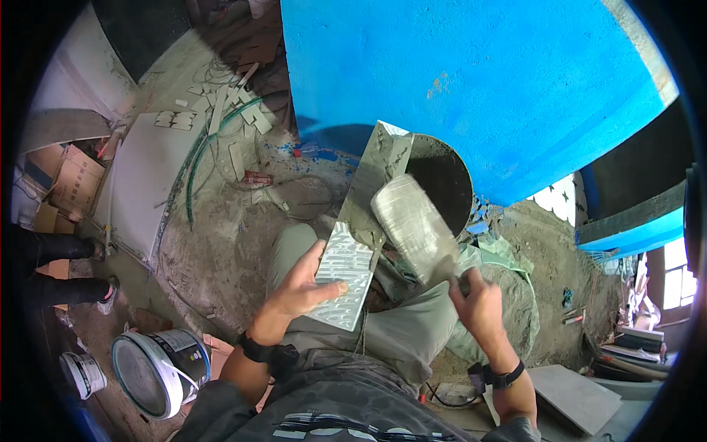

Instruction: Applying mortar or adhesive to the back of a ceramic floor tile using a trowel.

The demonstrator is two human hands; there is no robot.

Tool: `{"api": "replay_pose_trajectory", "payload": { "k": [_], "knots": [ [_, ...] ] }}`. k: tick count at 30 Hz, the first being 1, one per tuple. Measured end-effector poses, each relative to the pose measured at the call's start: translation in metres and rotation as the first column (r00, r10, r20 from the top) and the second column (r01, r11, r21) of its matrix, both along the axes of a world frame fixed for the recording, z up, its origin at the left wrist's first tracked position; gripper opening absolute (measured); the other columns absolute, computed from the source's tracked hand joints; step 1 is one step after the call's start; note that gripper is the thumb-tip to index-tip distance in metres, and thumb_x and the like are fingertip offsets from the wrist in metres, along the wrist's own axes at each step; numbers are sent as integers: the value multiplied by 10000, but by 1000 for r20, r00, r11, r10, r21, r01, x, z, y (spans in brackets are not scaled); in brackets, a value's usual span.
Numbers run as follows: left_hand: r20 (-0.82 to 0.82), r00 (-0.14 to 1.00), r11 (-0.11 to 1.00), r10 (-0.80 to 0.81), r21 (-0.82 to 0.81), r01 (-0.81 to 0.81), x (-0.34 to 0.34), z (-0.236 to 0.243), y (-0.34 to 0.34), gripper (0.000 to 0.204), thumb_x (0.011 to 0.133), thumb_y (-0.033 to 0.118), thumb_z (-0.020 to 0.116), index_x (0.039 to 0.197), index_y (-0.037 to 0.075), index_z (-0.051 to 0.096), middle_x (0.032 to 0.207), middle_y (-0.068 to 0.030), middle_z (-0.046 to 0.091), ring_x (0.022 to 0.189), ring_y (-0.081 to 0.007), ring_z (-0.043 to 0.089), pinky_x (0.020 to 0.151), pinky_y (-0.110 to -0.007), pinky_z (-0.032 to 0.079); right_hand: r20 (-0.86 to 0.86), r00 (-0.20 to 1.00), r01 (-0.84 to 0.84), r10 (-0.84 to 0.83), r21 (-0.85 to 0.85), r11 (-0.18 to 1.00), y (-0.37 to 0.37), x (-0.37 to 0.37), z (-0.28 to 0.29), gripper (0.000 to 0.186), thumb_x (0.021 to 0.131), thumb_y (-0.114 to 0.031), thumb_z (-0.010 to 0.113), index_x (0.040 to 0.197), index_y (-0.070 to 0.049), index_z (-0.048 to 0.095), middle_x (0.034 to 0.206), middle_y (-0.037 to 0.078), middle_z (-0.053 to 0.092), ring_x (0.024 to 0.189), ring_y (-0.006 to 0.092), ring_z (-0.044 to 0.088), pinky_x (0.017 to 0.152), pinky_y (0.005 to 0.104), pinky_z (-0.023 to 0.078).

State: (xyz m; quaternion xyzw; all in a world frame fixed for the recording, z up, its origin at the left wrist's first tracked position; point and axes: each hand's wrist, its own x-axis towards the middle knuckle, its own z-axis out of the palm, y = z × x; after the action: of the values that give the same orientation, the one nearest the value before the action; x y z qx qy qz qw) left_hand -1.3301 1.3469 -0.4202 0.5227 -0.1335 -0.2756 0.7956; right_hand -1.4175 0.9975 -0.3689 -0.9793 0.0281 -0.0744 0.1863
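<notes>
My left hand (298,291) is closed on the near end of a long narrow tile (345,254), its thumb lying over the ribbed white back. Grey mortar (368,193) coats the tile's middle and far part, while the near end is bare. In my right hand (479,306) is a trowel (416,225), gripped by its handle. Its broad, smeared metal blade lies close beside the tile's right edge; I cannot tell whether they touch. Behind the blade stands a dark round bucket (445,173), partly hidden by tile and trowel.
A bright blue wall (456,74) rises ahead. Offcuts (228,103) and a green hose (195,162) litter the floor at far left. White buckets (147,376) stand at lower left, near another person's legs (70,265). A green sack (508,295) and flat tiles (578,398) lie right.
</notes>
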Motion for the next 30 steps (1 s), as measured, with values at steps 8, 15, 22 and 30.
{"api": "replay_pose_trajectory", "payload": {
  "k": [8, 15, 22, 30],
  "knots": [
    [39, 991, 992, -125, 13, 125, -12, 12, 19, 704, 918, -37, 771, 1517, -46, 401, 1362, -77, 591, 1248, -127, 545, 1102, -312, 437, 96, 990, 127, -103, -298, 946, -46, 70, -6, 313, 971, -305, 721, 909, -41, 566, 794, 222, 714, 668, 429, 704, 601, 522, 552],
    [13, 994, 994, -113, 8, 113, -24, 10, 22, 660, 941, -17, 763, 1488, -49, 395, 1340, -92, 600, 1240, -123, 545, 1094, -307, 434, 83, 986, 132, -142, 110, 985, -50, 96, 18, 314, 948, -293, 756, 961, 12, 684, 705, 256, 688, 671, 431, 710, 645, 506, 549],
    [57, 994, 993, -93, -62, 96, -23, -2, 16, 632, 940, -28, 755, 1470, -41, 412, 1334, -84, 608, 1228, -119, 565, 1072, -313, 459, -8, 998, 63, -63, 205, 977, 1, 100, -3, 338, 941, -283, 759, 958, 44, 676, 773, 295, 693, 768, 490, 703, 685, 529, 547],
    [-5, 997, 996, -81, -38, 81, -17, -8, 26, 627, 941, -35, 750, 1472, -39, 415, 1322, -77, 621, 1216, -112, 572, 1060, -296, 464, 30, 995, 95, -97, 51, 994, -36, 50, -10, 300, 933, -270, 757, 864, -1, 643, 722, 247, 698, 662, 456, 696, 629, 533, 556]
  ]
}}
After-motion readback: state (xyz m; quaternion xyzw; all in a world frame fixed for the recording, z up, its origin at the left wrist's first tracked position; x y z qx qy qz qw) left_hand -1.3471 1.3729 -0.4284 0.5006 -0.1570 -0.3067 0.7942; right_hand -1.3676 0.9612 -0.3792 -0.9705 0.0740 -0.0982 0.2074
